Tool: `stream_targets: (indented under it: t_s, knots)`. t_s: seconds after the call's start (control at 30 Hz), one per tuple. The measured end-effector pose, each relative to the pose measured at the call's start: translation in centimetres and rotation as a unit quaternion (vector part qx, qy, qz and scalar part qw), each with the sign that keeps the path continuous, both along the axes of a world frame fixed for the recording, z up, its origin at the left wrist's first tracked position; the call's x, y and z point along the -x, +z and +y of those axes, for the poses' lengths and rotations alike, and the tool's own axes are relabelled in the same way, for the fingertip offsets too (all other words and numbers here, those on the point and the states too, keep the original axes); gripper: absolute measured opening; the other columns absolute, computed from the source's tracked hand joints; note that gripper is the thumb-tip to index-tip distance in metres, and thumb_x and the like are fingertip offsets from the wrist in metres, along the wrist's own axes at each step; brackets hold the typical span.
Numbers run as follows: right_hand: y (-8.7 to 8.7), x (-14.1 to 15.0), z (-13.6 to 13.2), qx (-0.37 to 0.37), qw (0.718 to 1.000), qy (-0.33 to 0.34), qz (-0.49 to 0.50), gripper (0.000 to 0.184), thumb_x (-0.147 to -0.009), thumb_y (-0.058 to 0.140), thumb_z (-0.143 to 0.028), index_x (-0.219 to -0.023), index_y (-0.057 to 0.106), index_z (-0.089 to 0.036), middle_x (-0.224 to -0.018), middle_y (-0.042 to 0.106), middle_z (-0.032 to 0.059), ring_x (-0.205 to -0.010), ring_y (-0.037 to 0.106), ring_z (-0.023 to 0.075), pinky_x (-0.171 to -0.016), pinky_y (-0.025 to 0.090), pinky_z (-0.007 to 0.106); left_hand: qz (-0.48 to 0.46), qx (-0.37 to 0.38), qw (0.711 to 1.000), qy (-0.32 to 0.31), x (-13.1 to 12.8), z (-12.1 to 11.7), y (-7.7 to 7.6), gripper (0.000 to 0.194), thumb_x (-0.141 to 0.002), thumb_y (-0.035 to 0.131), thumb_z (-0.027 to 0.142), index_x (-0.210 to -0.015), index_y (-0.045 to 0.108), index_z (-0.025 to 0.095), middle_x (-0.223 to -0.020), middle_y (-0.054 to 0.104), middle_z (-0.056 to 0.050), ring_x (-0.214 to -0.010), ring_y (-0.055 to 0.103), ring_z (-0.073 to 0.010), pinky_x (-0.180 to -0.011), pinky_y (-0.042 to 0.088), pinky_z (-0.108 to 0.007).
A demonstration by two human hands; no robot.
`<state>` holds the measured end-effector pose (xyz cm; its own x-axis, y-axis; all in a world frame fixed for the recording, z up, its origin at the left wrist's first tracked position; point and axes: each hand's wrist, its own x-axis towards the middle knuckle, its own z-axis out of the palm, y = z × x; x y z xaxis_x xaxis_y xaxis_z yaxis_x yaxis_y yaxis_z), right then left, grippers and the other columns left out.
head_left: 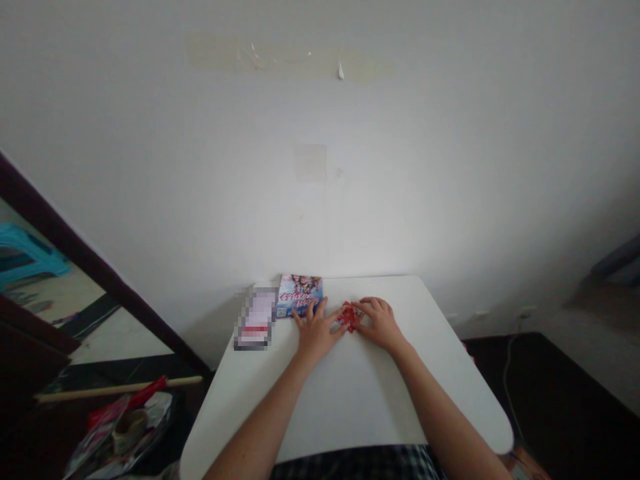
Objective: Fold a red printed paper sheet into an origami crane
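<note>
A small red object (349, 317) lies on the white table (350, 393) near its far edge. My left hand (316, 329) rests flat beside it, fingers spread, with the thumb reaching toward the red object and the fingertips touching a colourful printed box (300, 295). My right hand (378, 323) is curled on the red object's right side, fingertips pinched on it. What exactly the red object is cannot be made out.
A blurred-out flat item (256, 319) lies at the table's far left corner. A white wall (320, 167) stands right behind the table. On the floor at left are a wooden stick (120, 389) and crumpled bags (120, 427). Dark floor lies at right.
</note>
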<state>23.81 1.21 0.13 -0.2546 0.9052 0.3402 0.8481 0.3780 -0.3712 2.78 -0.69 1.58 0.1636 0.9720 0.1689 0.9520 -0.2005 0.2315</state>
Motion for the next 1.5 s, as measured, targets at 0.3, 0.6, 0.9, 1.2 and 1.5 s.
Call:
stream_targets:
  t_s: [0.3,0.6,0.9,1.2,1.5]
  knots:
    - [-0.6,-0.1,0.8,-0.01,0.999,-0.003,0.037,0.018,-0.089,0.066,-0.034,-0.106,0.073,-0.03,-0.122,0.067,0.0048,-0.121,0.052,0.0248,-0.104,0.039,0.044,-0.016,0.007,1.0,0.0,0.0,-0.1,0.4,0.045,-0.086,0.059,0.059,-0.131,0.057,0.056,-0.159,0.039,-0.001,-0.147,0.026,-0.0364,-0.111,0.006,-0.08]
    - [-0.5,0.4,1.0,-0.001,0.997,-0.026,0.069,0.012,-0.091,0.063,-0.03,-0.089,0.074,-0.026,-0.113,0.07,0.0033,-0.112,0.056,0.0211,-0.1,0.041,0.037,-0.007,0.029,1.0,-0.002,-0.3,-0.5,1.0,0.05,-0.081,0.062,0.062,-0.13,0.056,0.058,-0.162,0.034,0.001,-0.148,0.022,-0.0405,-0.111,0.004,-0.08]
    - [-0.3,0.8,0.9,-0.001,0.998,-0.045,0.052,0.014,-0.092,0.062,-0.031,-0.088,0.075,-0.026,-0.112,0.068,0.0045,-0.111,0.055,0.022,-0.098,0.041,0.037,-0.002,0.039,0.999,-0.003,-0.2,-0.6,1.3,0.053,-0.079,0.062,0.065,-0.132,0.055,0.057,-0.162,0.034,0.002,-0.148,0.023,-0.041,-0.109,0.004,-0.082]
    - [-0.4,1.1,0.9,-0.009,0.998,-0.053,0.038,0.012,-0.091,0.064,-0.032,-0.087,0.074,-0.026,-0.112,0.068,0.0039,-0.111,0.055,0.0224,-0.098,0.041,0.037,-0.013,0.027,0.999,-0.012,-0.2,-0.5,0.9,0.05,-0.081,0.061,0.064,-0.131,0.056,0.057,-0.161,0.035,0.0,-0.148,0.022,-0.0394,-0.109,0.003,-0.082]
    - [-0.3,1.3,1.0,-0.023,0.997,-0.062,0.029,0.015,-0.093,0.061,-0.034,-0.093,0.073,-0.026,-0.112,0.066,0.0064,-0.111,0.053,0.0234,-0.097,0.041,0.038,-0.016,0.021,1.0,0.006,-0.6,-0.4,0.9,0.047,-0.082,0.057,0.068,-0.125,0.064,0.051,-0.162,0.034,-0.001,-0.147,0.024,-0.0401,-0.11,0.004,-0.081]
